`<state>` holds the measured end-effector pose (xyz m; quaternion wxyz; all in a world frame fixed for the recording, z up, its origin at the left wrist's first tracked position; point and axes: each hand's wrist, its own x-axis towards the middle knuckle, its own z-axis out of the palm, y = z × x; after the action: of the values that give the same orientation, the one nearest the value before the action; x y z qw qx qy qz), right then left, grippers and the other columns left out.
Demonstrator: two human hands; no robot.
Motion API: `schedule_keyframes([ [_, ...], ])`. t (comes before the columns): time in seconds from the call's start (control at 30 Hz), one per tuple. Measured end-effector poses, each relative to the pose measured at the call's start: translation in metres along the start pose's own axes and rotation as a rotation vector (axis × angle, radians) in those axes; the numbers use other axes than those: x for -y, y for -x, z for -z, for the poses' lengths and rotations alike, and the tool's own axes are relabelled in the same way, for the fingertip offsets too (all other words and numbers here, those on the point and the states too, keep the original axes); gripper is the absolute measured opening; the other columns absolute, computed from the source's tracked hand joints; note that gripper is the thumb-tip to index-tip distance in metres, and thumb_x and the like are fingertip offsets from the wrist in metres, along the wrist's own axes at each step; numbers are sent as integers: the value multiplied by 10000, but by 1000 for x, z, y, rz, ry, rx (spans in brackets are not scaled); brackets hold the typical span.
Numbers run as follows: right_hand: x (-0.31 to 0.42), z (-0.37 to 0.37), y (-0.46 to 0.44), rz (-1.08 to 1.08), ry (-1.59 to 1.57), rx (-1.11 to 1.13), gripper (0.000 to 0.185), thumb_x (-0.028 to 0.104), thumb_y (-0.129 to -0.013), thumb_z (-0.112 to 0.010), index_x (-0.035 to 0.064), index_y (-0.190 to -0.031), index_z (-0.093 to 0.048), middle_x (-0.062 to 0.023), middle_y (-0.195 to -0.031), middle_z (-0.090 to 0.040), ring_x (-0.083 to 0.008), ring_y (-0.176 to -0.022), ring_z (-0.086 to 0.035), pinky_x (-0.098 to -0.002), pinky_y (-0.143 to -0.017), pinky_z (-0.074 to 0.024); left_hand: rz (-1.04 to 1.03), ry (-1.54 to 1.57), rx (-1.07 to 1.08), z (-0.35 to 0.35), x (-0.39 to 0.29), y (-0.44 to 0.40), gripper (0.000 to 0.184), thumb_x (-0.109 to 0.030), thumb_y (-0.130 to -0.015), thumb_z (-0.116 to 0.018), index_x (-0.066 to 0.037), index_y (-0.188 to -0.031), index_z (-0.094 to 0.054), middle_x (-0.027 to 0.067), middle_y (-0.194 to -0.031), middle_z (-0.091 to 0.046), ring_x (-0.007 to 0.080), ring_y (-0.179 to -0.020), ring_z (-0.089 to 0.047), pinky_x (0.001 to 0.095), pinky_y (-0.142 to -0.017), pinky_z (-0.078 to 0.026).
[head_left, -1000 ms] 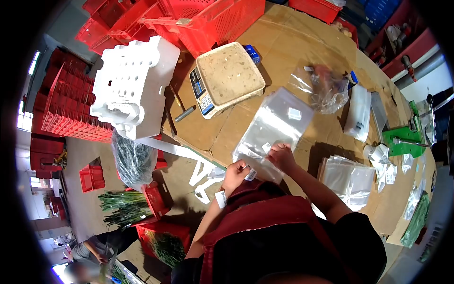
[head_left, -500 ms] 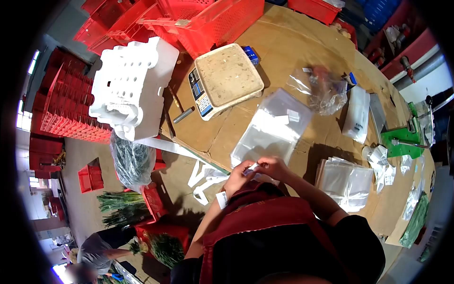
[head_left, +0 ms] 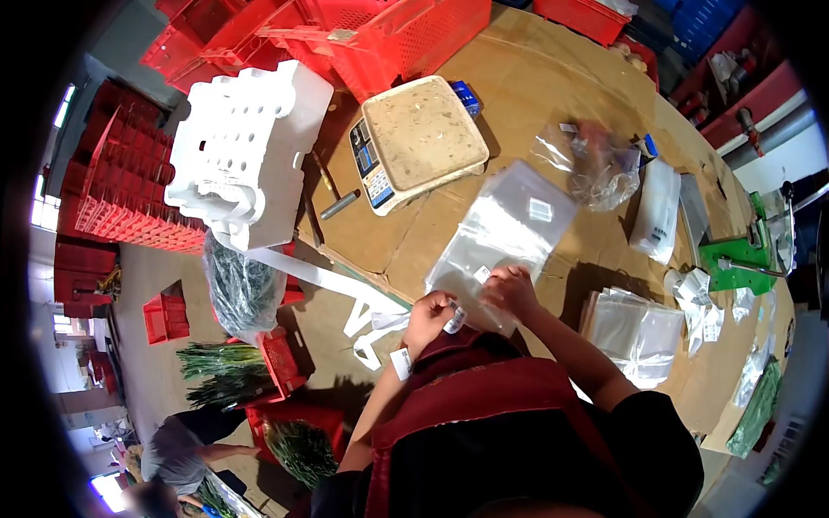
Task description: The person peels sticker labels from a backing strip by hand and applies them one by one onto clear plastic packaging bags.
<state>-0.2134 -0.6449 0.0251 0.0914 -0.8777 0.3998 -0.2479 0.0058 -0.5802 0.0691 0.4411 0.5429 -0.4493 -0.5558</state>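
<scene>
Lying flat, the clear plastic bags [head_left: 496, 237] bear white labels [head_left: 541, 209].

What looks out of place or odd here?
A white strip hangs untidily in zigzag folds past the edge of the table; a label sits on the wrist of the left hand, an odd place; the scale pan looks dirty, speckled.

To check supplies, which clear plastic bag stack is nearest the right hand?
The stack nearer the digital scale, beneath the right hand; the other stack lies farther away.
</scene>
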Motion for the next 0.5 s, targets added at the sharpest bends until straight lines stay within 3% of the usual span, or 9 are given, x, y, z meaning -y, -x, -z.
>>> schedule_keyframes([
  [0.07,-4,-8,3,-75,15,132,273,352,-650,-729,155,-796,-610,-3,-874,-556,-200,-886,-516,-368,-803,-351,-98,-160,-26,-2,-15,4,130,-12,-775,-582,-28,-706,-473,-20,-642,-485,55,-605,-420,228,-540,-370],
  [0.17,-6,-5,-6,-103,63,168,238,307,-640,-734,199,-821,-625,26,-903,-560,-178,-920,-520,-359,-841,-321,-49,-65,-29,-4,-27,5,122,-14,-767,-587,-24,-702,-485,-28,-605,-430,51,-587,-396,221,-518,-347],
  [0.27,-3,12,-9,10,-164,175,192,266,-653,-720,182,-781,-602,19,-857,-542,-195,-842,-503,-354,-806,-331,-117,-273,-35,1,-16,4,113,-21,-775,-582,-15,-703,-495,-28,-595,-439,52,-573,-398,225,-511,-350],
  [0.37,-3,12,-5,9,-203,87,188,229,-634,-731,174,-752,-595,15,-799,-537,-189,-801,-510,-355,-795,-321,-67,-49,-56,2,5,4,110,-29,-778,-582,-9,-704,-503,-24,-600,-448,51,-569,-400,229,-510,-351],
  [0.5,-19,2,-2,-4,-286,122,165,167,-681,-719,165,-803,-608,7,-827,-567,-177,-793,-547,-315,-802,-345,37,-83,18,4,17,1,109,-35,-778,-583,-4,-708,-506,-21,-593,-453,53,-554,-399,234,-501,-352],
])
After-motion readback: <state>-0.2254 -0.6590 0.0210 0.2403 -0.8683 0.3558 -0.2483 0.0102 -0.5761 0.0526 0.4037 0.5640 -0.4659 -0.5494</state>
